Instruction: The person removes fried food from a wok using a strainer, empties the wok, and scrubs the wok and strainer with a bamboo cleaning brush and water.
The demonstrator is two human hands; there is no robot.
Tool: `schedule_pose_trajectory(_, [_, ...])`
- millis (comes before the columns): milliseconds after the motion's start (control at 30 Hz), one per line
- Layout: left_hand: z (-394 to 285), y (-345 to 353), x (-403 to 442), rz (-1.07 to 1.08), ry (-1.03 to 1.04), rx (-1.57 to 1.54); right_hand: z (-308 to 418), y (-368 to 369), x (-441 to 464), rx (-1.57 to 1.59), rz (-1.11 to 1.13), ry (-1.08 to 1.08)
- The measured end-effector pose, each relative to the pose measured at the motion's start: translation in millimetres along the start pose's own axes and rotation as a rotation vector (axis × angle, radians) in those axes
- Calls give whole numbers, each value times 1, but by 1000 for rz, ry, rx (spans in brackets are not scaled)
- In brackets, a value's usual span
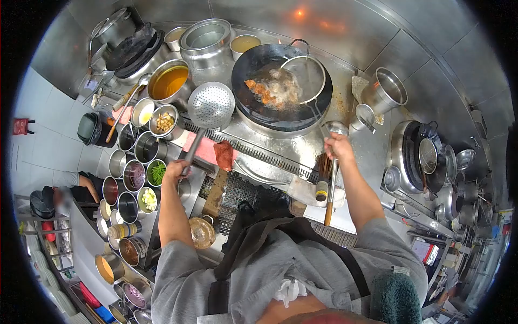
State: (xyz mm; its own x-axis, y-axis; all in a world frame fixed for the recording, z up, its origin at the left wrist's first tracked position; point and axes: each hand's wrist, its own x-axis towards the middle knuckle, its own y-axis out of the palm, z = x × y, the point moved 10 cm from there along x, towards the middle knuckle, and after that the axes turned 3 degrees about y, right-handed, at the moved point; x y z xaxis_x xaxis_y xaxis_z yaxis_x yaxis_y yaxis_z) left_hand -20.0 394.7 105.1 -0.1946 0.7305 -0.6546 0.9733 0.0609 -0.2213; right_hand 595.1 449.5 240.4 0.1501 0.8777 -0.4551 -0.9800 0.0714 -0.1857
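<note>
My left hand [177,169] is closed around the handle of a perforated skimmer [211,102], whose round bowl is level beside the wok. In the black wok [245,110], browned food pieces [260,92] sit in bubbling oil. A round wire strainer [311,81] dips into the wok's right side, its handle running down to my closed right hand [339,147]. Under or beside that hand lies a ladle [335,128] with a wooden handle; my fingers partly cover it. A bamboo brush [322,178] lies close by. A dark red cloth [223,155] lies on the stove's front edge.
At left stand several metal pots, among them an orange liquid pot [171,82], a fried-piece bowl [163,120] and a green vegetable pot [156,171]. A large steel pot [206,40] stands behind. Another person [83,186] is at far left. A second wok station [413,154] is at right.
</note>
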Motion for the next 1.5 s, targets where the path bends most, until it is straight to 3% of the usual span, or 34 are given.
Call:
schedule_pose_trajectory(33, [-10, 9, -11, -1, 1, 0, -8, 17, -6, 171, 64, 47])
schedule_pose_trajectory(200, [-22, 78, -31, 415, -152, -393, -1, 80, -18, 263, 183, 50])
schedule_pose_trajectory(233, [-31, 85, -27, 407, -45, -439, 2, 88, -18, 289, 205, 39])
schedule_pose_trajectory(367, [-46, 96, -36, 297, 17, -567, 16, 97, -35, 237, 203, -9])
schedule_pose_trajectory(500, [-66, 91, -84, 245, 115, -466, 14, 86, -54, 105, 213, -49])
schedule_pose_trajectory(700, [-95, 101, -124, 264, 114, -394, 31, 97, -56, 50, 212, -93])
schedule_pose_trajectory(867, [-96, 114, -133, 266, 102, -369, 38, 103, -67, 236, 227, -69])
schedule_pose_trajectory(1033, [-93, 124, -158, 274, 74, -414, 49, 101, -79, 212, 287, -85])
schedule_pose_trajectory(1167, [-87, 131, -163, 265, 60, -448, 57, 101, -85, 89, 277, -83])
schedule_pose_trajectory(1367, [-85, 128, -172, 238, 22, -534, 71, 112, -94, -388, 210, -189])
schedule_pose_trajectory(1433, [-86, 129, -173, 277, 18, -611, 83, 111, -98, -567, 108, -370])
schedule_pose_trajectory(1500, [-82, 127, -172, 266, 5, -574, 82, 107, -99, -622, 93, -404])
